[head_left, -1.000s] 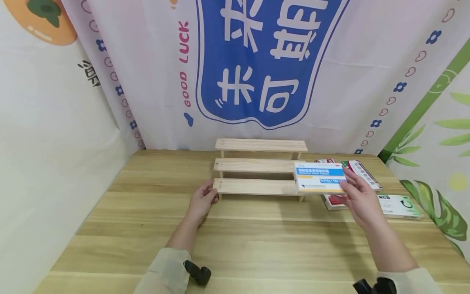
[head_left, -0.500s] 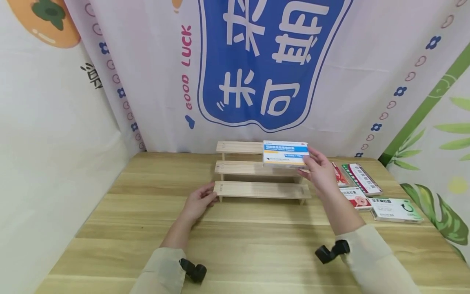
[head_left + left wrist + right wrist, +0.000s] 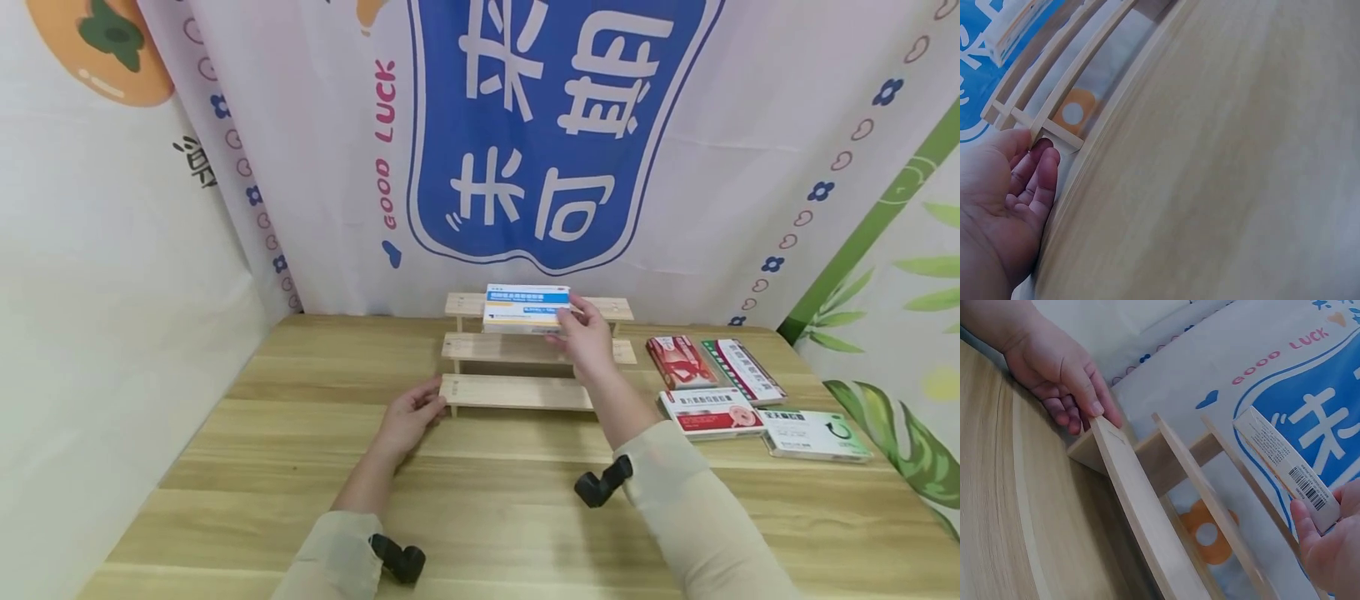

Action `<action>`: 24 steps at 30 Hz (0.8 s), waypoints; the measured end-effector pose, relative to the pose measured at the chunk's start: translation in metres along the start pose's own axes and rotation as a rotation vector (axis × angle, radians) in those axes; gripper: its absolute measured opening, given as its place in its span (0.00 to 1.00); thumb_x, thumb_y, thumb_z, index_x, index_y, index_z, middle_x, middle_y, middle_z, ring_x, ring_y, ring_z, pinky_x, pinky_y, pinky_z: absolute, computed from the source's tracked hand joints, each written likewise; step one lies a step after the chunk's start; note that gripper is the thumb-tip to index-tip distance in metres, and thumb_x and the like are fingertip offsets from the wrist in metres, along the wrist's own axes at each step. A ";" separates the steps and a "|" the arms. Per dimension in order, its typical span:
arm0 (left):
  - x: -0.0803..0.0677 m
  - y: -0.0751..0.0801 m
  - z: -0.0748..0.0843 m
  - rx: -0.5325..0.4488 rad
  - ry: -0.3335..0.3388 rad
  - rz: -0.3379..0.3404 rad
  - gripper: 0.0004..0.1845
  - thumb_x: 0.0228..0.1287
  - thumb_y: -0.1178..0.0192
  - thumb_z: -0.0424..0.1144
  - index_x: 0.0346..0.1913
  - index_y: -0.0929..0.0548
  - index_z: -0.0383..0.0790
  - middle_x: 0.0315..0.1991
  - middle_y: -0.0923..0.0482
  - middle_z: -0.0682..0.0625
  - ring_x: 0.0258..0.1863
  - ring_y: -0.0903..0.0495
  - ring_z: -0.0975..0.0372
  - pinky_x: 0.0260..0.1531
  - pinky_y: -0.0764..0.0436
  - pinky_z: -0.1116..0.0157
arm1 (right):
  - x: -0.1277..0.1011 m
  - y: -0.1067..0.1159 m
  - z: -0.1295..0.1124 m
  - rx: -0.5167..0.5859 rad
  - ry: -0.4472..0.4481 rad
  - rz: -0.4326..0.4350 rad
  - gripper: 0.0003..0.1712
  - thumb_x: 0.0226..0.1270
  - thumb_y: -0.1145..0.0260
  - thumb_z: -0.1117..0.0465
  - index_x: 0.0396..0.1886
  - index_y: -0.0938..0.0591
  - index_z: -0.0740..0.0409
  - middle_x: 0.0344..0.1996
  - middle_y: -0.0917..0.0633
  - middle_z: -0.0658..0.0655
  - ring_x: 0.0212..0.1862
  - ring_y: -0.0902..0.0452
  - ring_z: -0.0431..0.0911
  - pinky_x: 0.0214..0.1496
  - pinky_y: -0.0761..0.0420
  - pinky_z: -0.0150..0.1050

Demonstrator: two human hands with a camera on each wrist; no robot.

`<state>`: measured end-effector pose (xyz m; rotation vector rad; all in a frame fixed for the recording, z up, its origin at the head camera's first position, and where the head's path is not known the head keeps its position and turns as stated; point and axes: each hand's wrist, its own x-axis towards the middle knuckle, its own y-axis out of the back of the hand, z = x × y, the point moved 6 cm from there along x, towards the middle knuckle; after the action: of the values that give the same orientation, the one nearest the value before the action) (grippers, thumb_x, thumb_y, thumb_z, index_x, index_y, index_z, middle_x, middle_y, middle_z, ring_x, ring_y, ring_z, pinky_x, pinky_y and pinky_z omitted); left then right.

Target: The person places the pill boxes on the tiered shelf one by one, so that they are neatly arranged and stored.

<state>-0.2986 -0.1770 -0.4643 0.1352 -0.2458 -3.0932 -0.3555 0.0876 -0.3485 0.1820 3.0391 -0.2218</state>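
A three-tier wooden display rack [image 3: 517, 392] stands at the back of the table. My left hand [image 3: 407, 418] pinches the left end of its lowest board; in the left wrist view the thumb lies at the board's end, the fingers bent below. In my right hand [image 3: 590, 340] is a white, blue and yellow medicine box [image 3: 525, 305], gripped at its right end. From the head it overlaps the top board [image 3: 618, 308]. The right wrist view shows the box's barcoded side [image 3: 1291, 470] tilted, apart from the boards.
Several medicine boxes lie flat on the wooden table [image 3: 480, 517] right of the rack: a red one [image 3: 681, 362], a white one with a green and maroon edge [image 3: 742, 371], a red-and-white one [image 3: 711, 412] and a green-and-white one [image 3: 813, 435]. A printed cloth [image 3: 712, 208] hangs behind.
My right hand has carried the medicine box leftward and farther back, from the rack's right side to over its upper tiers. The left hand has kept its hold on the lowest board.
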 end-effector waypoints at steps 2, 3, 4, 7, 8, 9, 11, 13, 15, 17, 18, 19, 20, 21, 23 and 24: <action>0.000 0.000 0.000 0.001 0.002 0.002 0.22 0.55 0.44 0.37 0.54 0.29 0.49 0.42 0.24 0.46 0.36 0.22 0.59 0.38 0.20 0.67 | 0.001 -0.007 0.003 -0.015 0.003 -0.010 0.26 0.61 0.46 0.60 0.60 0.37 0.46 0.43 0.33 0.51 0.40 0.29 0.41 0.40 0.19 0.34; -0.001 0.000 0.000 0.002 0.001 0.004 0.21 0.55 0.44 0.37 0.54 0.29 0.49 0.42 0.24 0.46 0.36 0.22 0.59 0.38 0.20 0.67 | 0.002 -0.010 0.004 -0.020 0.004 -0.013 0.26 0.61 0.46 0.59 0.60 0.37 0.47 0.43 0.33 0.52 0.39 0.29 0.42 0.40 0.19 0.34; -0.001 0.000 0.001 0.004 0.000 0.005 0.21 0.55 0.44 0.36 0.54 0.29 0.49 0.42 0.24 0.46 0.36 0.22 0.59 0.38 0.21 0.67 | 0.002 -0.013 0.005 -0.027 0.007 -0.016 0.26 0.62 0.46 0.59 0.60 0.37 0.47 0.43 0.33 0.52 0.38 0.29 0.42 0.40 0.19 0.34; -0.002 0.000 0.002 0.000 -0.008 0.005 0.21 0.55 0.44 0.36 0.54 0.29 0.48 0.42 0.24 0.45 0.36 0.22 0.59 0.39 0.21 0.67 | 0.003 -0.019 0.008 -0.028 0.006 -0.021 0.24 0.62 0.47 0.58 0.60 0.37 0.49 0.43 0.32 0.53 0.38 0.28 0.41 0.41 0.20 0.34; -0.002 0.000 0.002 -0.001 -0.007 0.005 0.21 0.55 0.44 0.36 0.54 0.29 0.48 0.42 0.24 0.45 0.36 0.22 0.59 0.39 0.21 0.68 | 0.002 -0.020 0.009 -0.031 0.005 -0.020 0.24 0.63 0.47 0.58 0.59 0.37 0.49 0.43 0.32 0.53 0.37 0.28 0.42 0.41 0.20 0.34; -0.002 0.000 0.002 -0.004 -0.001 0.006 0.21 0.55 0.44 0.36 0.54 0.29 0.48 0.41 0.24 0.46 0.36 0.22 0.59 0.39 0.21 0.68 | 0.002 -0.021 0.009 -0.025 0.003 -0.017 0.24 0.63 0.47 0.58 0.59 0.36 0.49 0.44 0.32 0.54 0.38 0.28 0.42 0.41 0.20 0.34; -0.002 0.000 0.001 -0.008 0.001 0.003 0.21 0.55 0.44 0.36 0.54 0.29 0.48 0.41 0.24 0.46 0.36 0.22 0.60 0.39 0.21 0.68 | 0.001 -0.023 0.011 -0.017 0.002 -0.022 0.24 0.63 0.47 0.57 0.59 0.37 0.50 0.46 0.31 0.55 0.39 0.28 0.42 0.42 0.20 0.33; -0.002 -0.001 0.001 -0.004 -0.004 0.001 0.21 0.55 0.44 0.37 0.54 0.29 0.48 0.41 0.24 0.46 0.36 0.22 0.59 0.39 0.21 0.68 | 0.001 -0.026 0.011 -0.004 0.005 -0.039 0.27 0.61 0.45 0.58 0.60 0.38 0.52 0.49 0.32 0.57 0.41 0.27 0.44 0.44 0.21 0.33; -0.002 -0.001 0.001 -0.001 -0.003 0.002 0.21 0.55 0.44 0.37 0.54 0.29 0.49 0.41 0.23 0.46 0.36 0.22 0.59 0.39 0.21 0.67 | 0.000 -0.028 0.012 -0.016 0.011 -0.060 0.31 0.58 0.42 0.60 0.62 0.40 0.53 0.54 0.34 0.58 0.45 0.28 0.45 0.46 0.21 0.32; -0.002 -0.001 0.002 0.003 -0.007 0.003 0.21 0.55 0.44 0.37 0.54 0.29 0.49 0.41 0.23 0.46 0.36 0.22 0.60 0.39 0.21 0.67 | 0.000 -0.030 0.013 -0.049 0.027 -0.077 0.35 0.55 0.40 0.62 0.63 0.41 0.53 0.58 0.37 0.58 0.51 0.30 0.47 0.48 0.23 0.32; -0.002 -0.001 0.002 0.003 -0.008 0.003 0.21 0.55 0.44 0.37 0.54 0.29 0.49 0.41 0.23 0.46 0.36 0.22 0.60 0.39 0.21 0.67 | 0.000 -0.030 0.013 -0.069 0.036 -0.078 0.37 0.54 0.39 0.63 0.63 0.42 0.53 0.60 0.37 0.57 0.53 0.31 0.47 0.49 0.23 0.32; -0.002 -0.001 0.001 0.000 -0.007 0.005 0.21 0.55 0.44 0.37 0.54 0.29 0.48 0.41 0.23 0.46 0.36 0.22 0.60 0.39 0.21 0.67 | 0.000 -0.030 0.013 -0.105 0.046 -0.069 0.37 0.52 0.38 0.63 0.63 0.42 0.52 0.61 0.37 0.56 0.55 0.32 0.47 0.50 0.24 0.32; -0.002 0.000 0.001 -0.001 -0.006 0.005 0.21 0.55 0.44 0.37 0.54 0.29 0.48 0.41 0.23 0.45 0.36 0.22 0.60 0.39 0.21 0.67 | 0.000 -0.029 0.014 -0.140 0.057 -0.058 0.37 0.52 0.37 0.62 0.63 0.41 0.52 0.61 0.37 0.55 0.56 0.33 0.46 0.51 0.24 0.32; -0.002 0.000 0.001 -0.003 -0.007 0.005 0.21 0.55 0.45 0.37 0.54 0.29 0.48 0.41 0.24 0.45 0.36 0.22 0.60 0.39 0.21 0.67 | 0.000 -0.028 0.014 -0.176 0.065 -0.044 0.37 0.51 0.37 0.61 0.62 0.40 0.52 0.61 0.36 0.53 0.56 0.33 0.46 0.52 0.25 0.33; -0.002 0.000 0.001 -0.005 -0.011 0.003 0.21 0.56 0.45 0.36 0.55 0.29 0.47 0.42 0.24 0.44 0.36 0.22 0.59 0.39 0.21 0.67 | 0.001 -0.027 0.015 -0.228 0.079 -0.014 0.36 0.51 0.36 0.59 0.61 0.38 0.51 0.60 0.35 0.52 0.56 0.34 0.46 0.52 0.25 0.34; -0.002 0.000 0.001 -0.007 -0.009 0.003 0.21 0.56 0.45 0.36 0.55 0.29 0.47 0.42 0.24 0.44 0.36 0.22 0.59 0.39 0.21 0.67 | 0.002 -0.027 0.015 -0.248 0.081 0.003 0.36 0.51 0.35 0.57 0.60 0.37 0.51 0.59 0.34 0.52 0.56 0.33 0.45 0.52 0.25 0.33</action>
<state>-0.2971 -0.1766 -0.4634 0.1203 -0.2348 -3.0925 -0.3591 0.0592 -0.3599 0.1815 3.1091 0.1674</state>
